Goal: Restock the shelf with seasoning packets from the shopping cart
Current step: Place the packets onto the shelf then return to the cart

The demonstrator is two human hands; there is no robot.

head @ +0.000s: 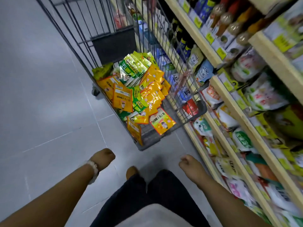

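hanging empty, fingers curled – left hand (105,157), right hand (188,163), cart (199,110) of seasoning packets (139,89) beside shelf (229,102)

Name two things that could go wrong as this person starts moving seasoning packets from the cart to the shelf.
1. The packets lie in a loose, slanting heap in the shopping cart; grabbing a handful could send others sliding, and one orange packet already lies apart at the near end.
2. The shelf beside the cart looks crowded with pouches, so pushing more in could knock stock to the floor.
Both the left hand and the right hand hold nothing yet.
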